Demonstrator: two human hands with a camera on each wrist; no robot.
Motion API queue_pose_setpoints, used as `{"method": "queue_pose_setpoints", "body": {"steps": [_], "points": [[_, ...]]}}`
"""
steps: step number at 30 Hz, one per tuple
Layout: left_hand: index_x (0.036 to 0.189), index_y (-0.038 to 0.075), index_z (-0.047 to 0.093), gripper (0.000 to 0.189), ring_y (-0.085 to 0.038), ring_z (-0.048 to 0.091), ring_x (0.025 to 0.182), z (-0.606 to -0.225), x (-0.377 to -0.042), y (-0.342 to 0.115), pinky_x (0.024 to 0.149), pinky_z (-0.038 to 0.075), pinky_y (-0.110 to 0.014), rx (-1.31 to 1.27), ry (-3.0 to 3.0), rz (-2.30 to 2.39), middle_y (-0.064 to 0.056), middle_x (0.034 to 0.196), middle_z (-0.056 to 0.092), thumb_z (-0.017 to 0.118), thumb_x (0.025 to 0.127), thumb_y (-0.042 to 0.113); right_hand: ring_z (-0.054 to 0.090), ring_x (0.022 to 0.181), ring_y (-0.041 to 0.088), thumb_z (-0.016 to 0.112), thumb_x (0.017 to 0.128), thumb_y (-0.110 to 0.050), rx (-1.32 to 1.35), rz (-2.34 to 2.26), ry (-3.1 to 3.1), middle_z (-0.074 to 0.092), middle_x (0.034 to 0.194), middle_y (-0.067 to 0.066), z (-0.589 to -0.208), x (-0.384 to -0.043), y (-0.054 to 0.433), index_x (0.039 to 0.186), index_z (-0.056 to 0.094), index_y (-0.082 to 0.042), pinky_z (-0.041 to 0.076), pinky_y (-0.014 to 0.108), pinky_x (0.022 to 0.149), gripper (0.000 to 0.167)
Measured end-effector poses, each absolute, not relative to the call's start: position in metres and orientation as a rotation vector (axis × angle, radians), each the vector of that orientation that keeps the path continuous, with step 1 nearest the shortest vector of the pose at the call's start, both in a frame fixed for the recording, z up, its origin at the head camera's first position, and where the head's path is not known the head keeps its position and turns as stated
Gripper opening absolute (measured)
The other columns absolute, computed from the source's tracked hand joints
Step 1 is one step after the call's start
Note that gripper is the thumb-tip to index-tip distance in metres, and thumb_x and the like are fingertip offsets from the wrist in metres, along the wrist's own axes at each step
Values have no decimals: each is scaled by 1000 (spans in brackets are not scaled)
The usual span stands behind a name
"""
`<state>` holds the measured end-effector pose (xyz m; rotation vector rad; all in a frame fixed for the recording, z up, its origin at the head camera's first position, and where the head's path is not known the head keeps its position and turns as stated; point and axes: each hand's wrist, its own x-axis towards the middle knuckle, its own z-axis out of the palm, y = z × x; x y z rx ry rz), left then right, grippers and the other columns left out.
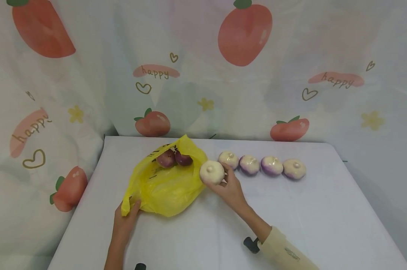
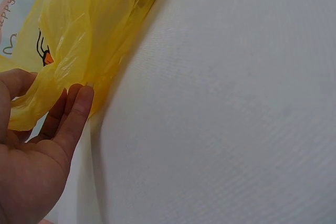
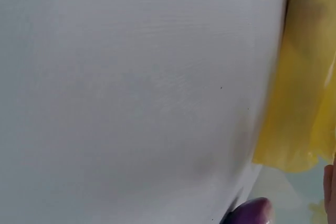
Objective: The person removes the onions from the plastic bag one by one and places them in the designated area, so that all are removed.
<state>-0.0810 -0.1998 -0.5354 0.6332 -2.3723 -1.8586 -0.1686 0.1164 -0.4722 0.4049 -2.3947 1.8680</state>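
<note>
Yellow bag: between the hands, edge pinched by the left hand; looks light, limp, best held by its rim. White bulb: within curled fingers of the right hand; probably firm, slippery, best gripped around its sides.

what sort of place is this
Probably a small staged filming corner rather than a kitchen: a white table in front of a backdrop printed with "happy" and fruit, with four purple-white vegetables in a neat row.

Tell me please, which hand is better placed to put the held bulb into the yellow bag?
Likely the right hand: it holds the white bulb near the yellow plastic bag, whose edge the left hand grips.
</note>
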Motion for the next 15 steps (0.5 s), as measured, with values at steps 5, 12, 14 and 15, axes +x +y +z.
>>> {"method": "queue_pose_setpoints", "body": {"steps": [5, 12, 14, 15], "points": [[133, 3, 42, 61, -24, 43, 109, -536, -81, -199, 100, 32, -42, 621, -2378, -1855, -13, 124, 49, 59, 91, 44, 51, 106, 23, 83, 72, -16, 436, 1625, -2446, 47, 129, 16, -495, -177, 130, 133, 43, 4, 51, 33, 78, 75], [133, 4, 42, 61, -22, 44, 109, -535, -80, -198, 100, 32, -40, 609, -2382, -1849, -12, 124, 49, 58, 91, 44, 52, 107, 29, 80, 75, -11, 421, 1646, -2428, 48, 128, 20, -505, -180, 146, 136, 41, 6, 51, 39, 80, 74], [133, 4, 42, 61, -22, 44, 109, -535, -80, -198, 100, 33, -40, 604, -2384, -1850, -12, 124, 49, 58, 91, 44, 50, 111, 29, 79, 76, -11, 398, 1613, -2465, 45, 133, 21, -507, -181, 149, 138, 37, 6, 50, 38, 82, 77], [133, 4, 42, 61, -22, 44, 109, -535, -80, -198, 100, 33, -40, 604, -2387, -1848, -12, 124, 49, 58, 91, 45, 49, 112, 28, 78, 76, -11, 387, 1591, -2490, 43, 134, 21, -507, -181, 150, 139, 36, 6, 50, 38, 83, 78]]}}
